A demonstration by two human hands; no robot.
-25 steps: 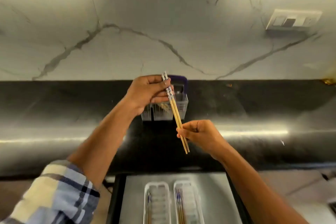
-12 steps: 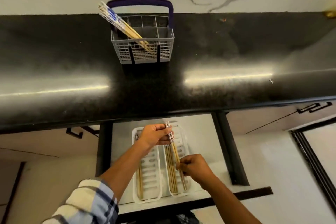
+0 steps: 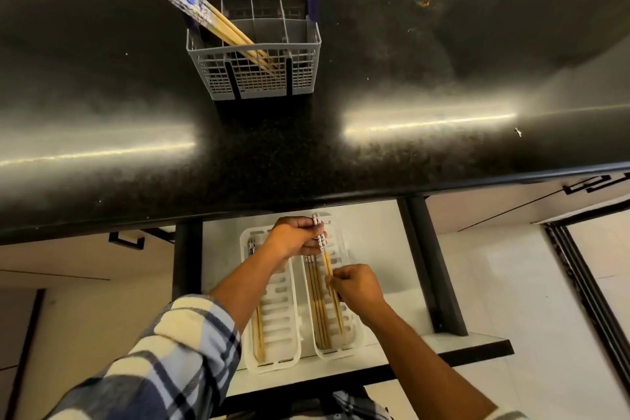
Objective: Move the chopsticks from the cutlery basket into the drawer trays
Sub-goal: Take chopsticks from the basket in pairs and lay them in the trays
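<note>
A grey cutlery basket (image 3: 254, 78) with a purple handle stands on the black counter and still holds several chopsticks (image 3: 201, 15) leaning to the left. Below, in the open drawer, lie two white slotted trays: the left tray (image 3: 278, 320) and the right tray (image 3: 341, 348), each with chopsticks in it. My left hand (image 3: 295, 237) grips the patterned top end of a pair of chopsticks (image 3: 326, 261), and my right hand (image 3: 358, 286) pinches their wooden lower part. The pair hangs just over the right tray.
The black counter (image 3: 409, 153) overhangs the back of the drawer (image 3: 375, 239). Dark drawer rails run down both sides. Cabinet fronts with black handles flank the drawer. A marbled wall rises behind the basket.
Both hands carried the pair of chopsticks down from in front of the basket into the drawer, and now hold it low over the right tray. My view tilted downward.
</note>
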